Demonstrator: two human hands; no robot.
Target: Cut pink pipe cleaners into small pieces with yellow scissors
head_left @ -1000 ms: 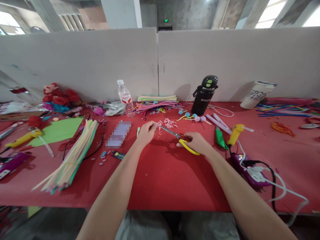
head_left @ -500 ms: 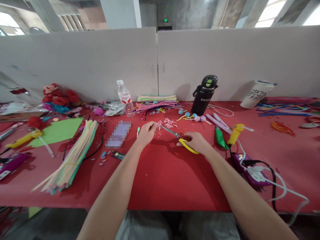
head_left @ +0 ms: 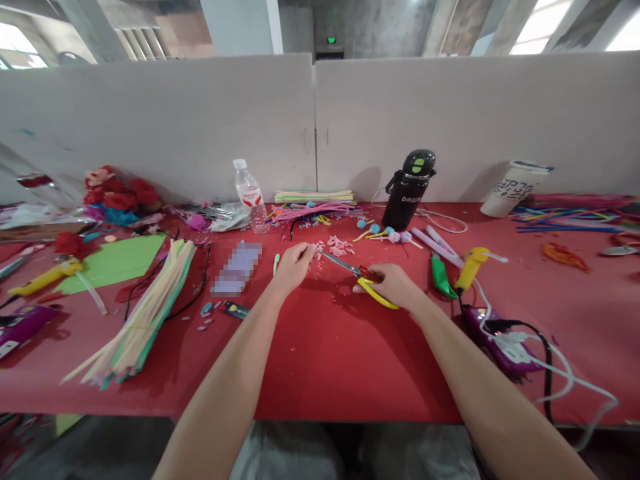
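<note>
In my right hand (head_left: 393, 283) is a pair of scissors (head_left: 343, 263) with yellow and red handles, its blades pointing left. The blade tips reach close to the fingers of my left hand (head_left: 295, 265), which are pinched on a small pink fuzzy piece (head_left: 317, 249). That piece looks like a bit of chenille stem, though it is mostly covered by the fingertips. Just beyond the blades lies a heap of short pink fuzzy pieces (head_left: 341, 246), with fine pink crumbs scattered on the red tabletop (head_left: 320, 360) below.
Behind the heap stand a water bottle (head_left: 251, 199) and a black flask (head_left: 409, 190), with chenille stems (head_left: 315, 198) between them. A bundle of pale stems (head_left: 145, 320) lies left. To the right are a yellow glue gun (head_left: 471, 268) and a purple power strip (head_left: 505, 347) with trailing cords.
Both hands and the scissors keep almost the same place. Any movement of the blades is too slight to make out.
</note>
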